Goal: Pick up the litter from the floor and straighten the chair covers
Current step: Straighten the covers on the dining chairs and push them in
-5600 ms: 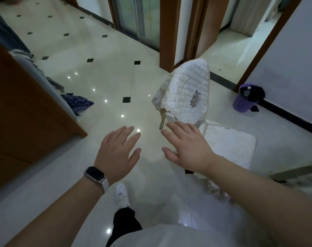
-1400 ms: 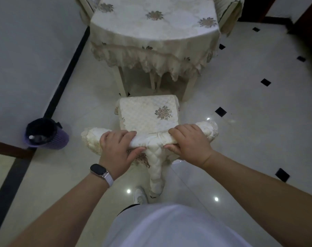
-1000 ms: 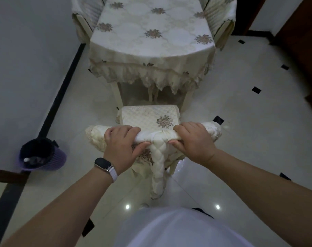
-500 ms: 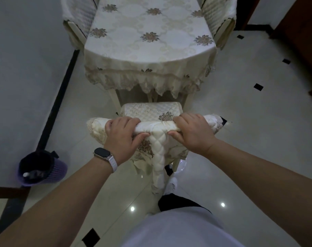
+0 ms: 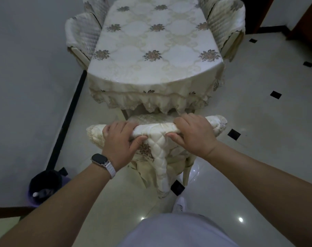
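A chair with a cream quilted cover (image 5: 160, 154) stands in front of me, its seat mostly tucked under the table. My left hand (image 5: 119, 141) grips the top of the chair back on its left side, fingers curled over the padded rail. My right hand (image 5: 192, 134) grips the same rail on its right side. A long quilted flap of the cover hangs down the back of the chair between my hands. No litter shows on the floor around the chair.
A dining table (image 5: 151, 50) under a cream floral cloth lies straight ahead. Covered chairs stand at its far left (image 5: 83, 32) and far right (image 5: 226, 22). A purple bin (image 5: 44, 186) sits by the grey wall at the lower left. Glossy tiled floor stretches to the right.
Both hands kept their grip on the chair back while the chair moved forward, so its seat now sits under the table's edge. I have stepped closer to the table.
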